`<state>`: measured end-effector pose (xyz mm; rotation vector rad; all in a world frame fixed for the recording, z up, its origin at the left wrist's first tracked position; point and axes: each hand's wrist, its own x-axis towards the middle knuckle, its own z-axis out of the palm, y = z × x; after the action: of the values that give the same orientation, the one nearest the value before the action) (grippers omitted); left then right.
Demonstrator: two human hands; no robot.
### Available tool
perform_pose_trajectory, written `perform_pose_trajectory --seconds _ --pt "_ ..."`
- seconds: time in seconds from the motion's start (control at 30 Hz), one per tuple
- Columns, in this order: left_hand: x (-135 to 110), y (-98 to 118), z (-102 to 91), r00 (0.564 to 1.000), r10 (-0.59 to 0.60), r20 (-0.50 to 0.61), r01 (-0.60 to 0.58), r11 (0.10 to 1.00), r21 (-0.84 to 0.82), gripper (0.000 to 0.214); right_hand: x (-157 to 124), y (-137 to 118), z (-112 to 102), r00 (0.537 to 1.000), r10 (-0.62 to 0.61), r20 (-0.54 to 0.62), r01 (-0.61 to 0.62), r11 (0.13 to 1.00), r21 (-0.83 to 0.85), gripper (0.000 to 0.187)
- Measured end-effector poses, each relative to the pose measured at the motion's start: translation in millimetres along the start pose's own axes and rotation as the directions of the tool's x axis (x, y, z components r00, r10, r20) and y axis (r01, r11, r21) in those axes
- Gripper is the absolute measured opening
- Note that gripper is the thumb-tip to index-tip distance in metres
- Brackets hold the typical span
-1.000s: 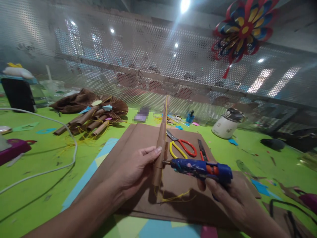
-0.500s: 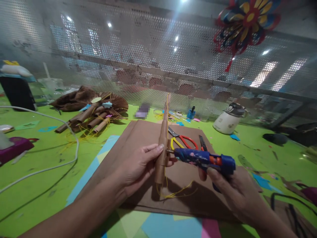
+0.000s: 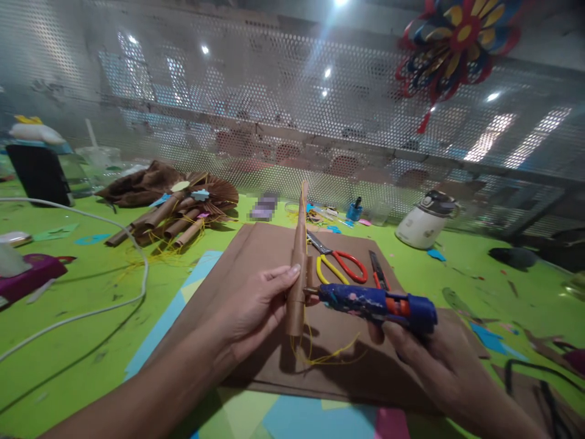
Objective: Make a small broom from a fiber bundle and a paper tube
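Note:
My left hand point(image 3: 253, 308) grips a long rolled brown paper tube point(image 3: 298, 256), held upright over a stack of brown paper sheets point(image 3: 256, 256). Yellow threads point(image 3: 326, 356) dangle from the tube's lower end. My right hand point(image 3: 423, 356) holds a blue hot glue gun point(image 3: 379, 303) sideways, its nozzle tip touching the tube just right of my left fingertips. Both hands are closed round what they hold.
Red and yellow scissors point(image 3: 340, 266) and a craft knife point(image 3: 377, 270) lie on the brown sheets behind the tube. Several brown paper rolls with a fan point(image 3: 180, 213) sit back left. A white cable point(image 3: 114, 299) curves at left. A white jar point(image 3: 425, 225) stands right, a paper pinwheel point(image 3: 450, 42) hangs above.
The tube and glue gun have shifted only slightly; the nozzle now touches a little lower on the tube, and the camera view moved a bit.

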<state>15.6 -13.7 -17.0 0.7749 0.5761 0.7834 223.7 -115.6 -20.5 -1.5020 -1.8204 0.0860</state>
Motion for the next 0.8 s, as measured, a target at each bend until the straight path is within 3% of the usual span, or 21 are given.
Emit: perform_pose_trajectory --seconds 0.2,0.4,0.8 --pt "-0.5 1.0 1.5 1.000 0.000 -0.003 0.000 1.000 0.020 0.019 6.2 -4.8 -3.5 0.997 -0.034 0.065 0.031 0.999 0.040 0.033" --pt "0.8 2.0 -1.2 1.000 0.003 -0.018 -0.002 1.000 0.007 0.019 -1.7 -2.2 -4.3 0.999 -0.048 0.009 0.048 0.998 -0.044 0.031" --pt "-0.2 2.0 4.6 0.998 -0.002 -0.064 -0.001 0.999 -0.047 0.017 0.6 -3.3 -3.0 0.996 -0.075 0.043 0.075 0.997 -0.003 0.026"
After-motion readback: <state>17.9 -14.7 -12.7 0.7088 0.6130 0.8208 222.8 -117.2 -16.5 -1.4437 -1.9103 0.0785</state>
